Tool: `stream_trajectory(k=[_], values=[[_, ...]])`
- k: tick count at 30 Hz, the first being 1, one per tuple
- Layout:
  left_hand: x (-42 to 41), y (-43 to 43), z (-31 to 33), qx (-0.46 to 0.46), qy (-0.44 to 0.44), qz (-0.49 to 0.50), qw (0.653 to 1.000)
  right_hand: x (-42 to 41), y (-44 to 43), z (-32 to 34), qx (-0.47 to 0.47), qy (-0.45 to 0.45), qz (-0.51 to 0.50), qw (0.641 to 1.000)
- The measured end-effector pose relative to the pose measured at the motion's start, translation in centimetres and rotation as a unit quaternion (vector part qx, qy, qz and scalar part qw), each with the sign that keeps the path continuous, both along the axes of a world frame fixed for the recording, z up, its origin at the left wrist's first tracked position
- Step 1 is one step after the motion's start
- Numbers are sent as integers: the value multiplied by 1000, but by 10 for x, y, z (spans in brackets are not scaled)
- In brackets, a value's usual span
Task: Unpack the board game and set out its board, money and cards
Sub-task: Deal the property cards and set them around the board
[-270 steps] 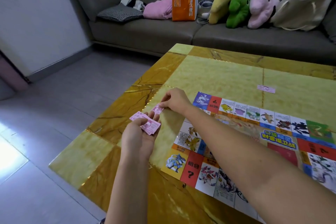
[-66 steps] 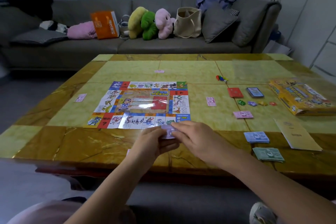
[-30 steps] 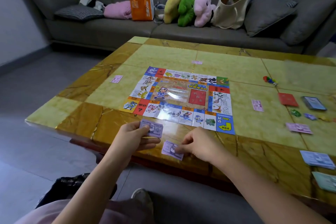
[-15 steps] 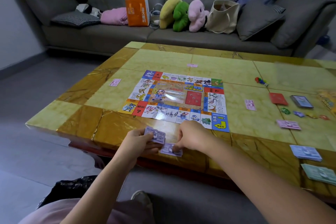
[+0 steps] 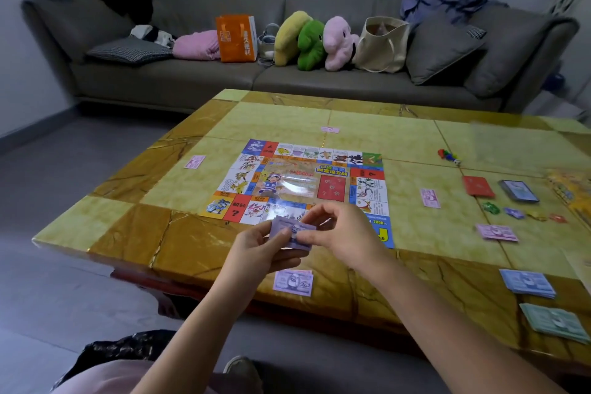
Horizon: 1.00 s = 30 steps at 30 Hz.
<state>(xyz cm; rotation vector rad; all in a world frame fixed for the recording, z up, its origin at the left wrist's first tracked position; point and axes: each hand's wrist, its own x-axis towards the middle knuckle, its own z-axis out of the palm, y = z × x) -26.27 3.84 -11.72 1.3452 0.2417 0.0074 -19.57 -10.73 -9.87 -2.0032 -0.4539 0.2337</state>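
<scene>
**One purple note down, next one coming off the stack**

And the dealt note is free! The purple note (image 5: 292, 283) that the right hand (image 5: 345, 233) was pressing to the table (image 5: 128, 233) half a second ago now lies flat near the front edge, nothing touching it. The right hand has lifted clear and gone straight back up, thumb and forefinger pinching the top of the purple stack (image 5: 283, 224). The left hand (image 5: 256, 249) keeps its grip on that stack from below, fingers curled round it, holding it in the air just above the near edge of the board (image 5: 297, 182).

So this seat looks to have its first purple note, and a second seems about to be peeled off (whether for the same spot or another I can't say). The board lies open in mid-table, with single pink notes (image 5: 194, 161) left, beyond and right of it. The blue stack (image 5: 527, 283) and green stack (image 5: 555, 323) wait at the right, untouched, with the red cards (image 5: 478, 185) and dark cards (image 5: 519, 190) further back. Plenty of dealing left, I'd judge.
</scene>
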Motion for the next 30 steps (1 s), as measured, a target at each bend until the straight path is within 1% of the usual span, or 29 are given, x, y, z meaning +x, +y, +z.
stream_trajectory(k=[2,5,11,14,16,19,21,25,28,30], values=[[10,-8,2,22,-4,-17,1000,6,-10,1,13,-10,2,1000],[28,-23,9,25,-10,-57,998,20,-30,5,82,37,-32,995],[71,-57,24,35,-19,-117,992,49,-69,12,130,50,-90,986],[89,-74,26,25,-13,-126,992,65,-92,15,186,57,-140,971],[99,-82,23,4,4,-112,994,77,-110,16,203,54,-172,962],[114,-93,17,-14,28,-91,995,100,-141,14,164,26,-213,963],[116,-92,16,-13,28,-82,996,111,-156,14,128,6,-221,967],[126,-94,14,-8,38,-82,996,132,-185,18,17,7,-199,980],[134,-94,13,-24,51,-76,996,149,-196,24,-71,-20,-172,982],[141,-94,12,-38,61,-70,995,161,-199,28,-94,-19,-157,983]])
